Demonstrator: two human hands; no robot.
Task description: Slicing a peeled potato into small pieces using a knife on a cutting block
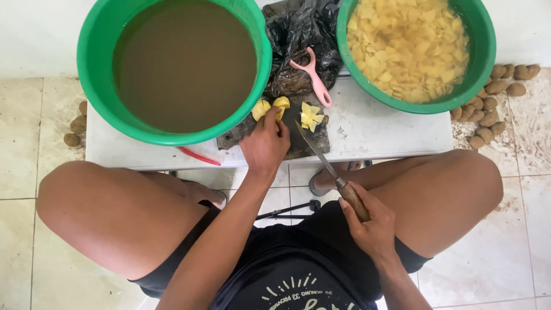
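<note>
My left hand (265,143) rests on a dark cutting board (313,143) and grips a peeled yellow potato piece (281,105); another piece (260,108) lies beside it. My right hand (370,224) holds a knife (327,166) by its wooden handle, the blade pointing up toward several cut potato slices (311,116) on the board.
A green basin of murky water (183,63) sits at left, a green basin of cut potato pieces (410,46) at right, both on a low white table (390,129). A pink peeler (314,77) lies on a black plastic bag (301,34). Unpeeled potatoes (491,103) lie on the tiled floor.
</note>
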